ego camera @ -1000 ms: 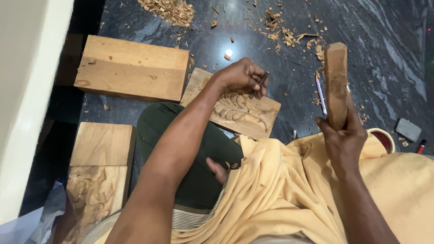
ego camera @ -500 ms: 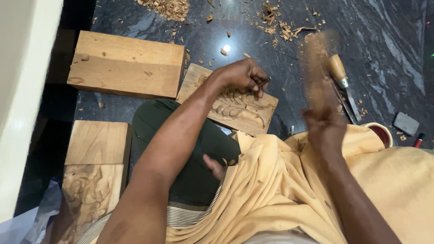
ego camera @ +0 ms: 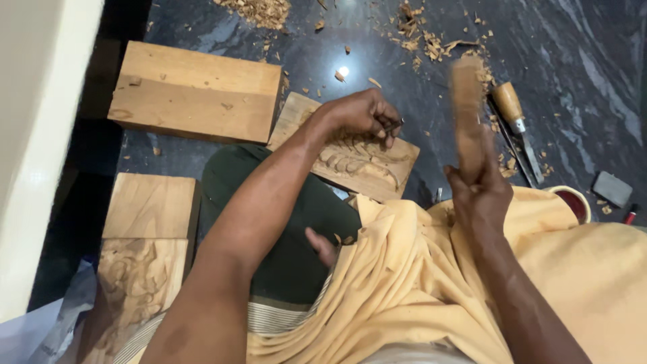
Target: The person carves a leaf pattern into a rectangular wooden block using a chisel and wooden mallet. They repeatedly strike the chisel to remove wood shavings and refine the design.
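Note:
A small wooden panel with a relief carving lies on the dark floor in front of me. My left hand rests on its far part, gripping a thin metal chisel whose tip touches the carving. My right hand holds a wooden mallet upright to the right of the panel; the mallet is blurred by motion. Yellow cloth covers my lap, and a dark green cloth lies under the panel's near edge.
A plain wooden block lies at the back left. A partly carved plank sits at the near left. A wooden-handled chisel lies right of the mallet. Wood chips litter the floor. A small red-filled bowl and grey stone are at right.
The mallet has swung: it was held up at the right, dropped toward the chisel half a second ago, and stands raised and blurred now. My left hand stayed on the panel.

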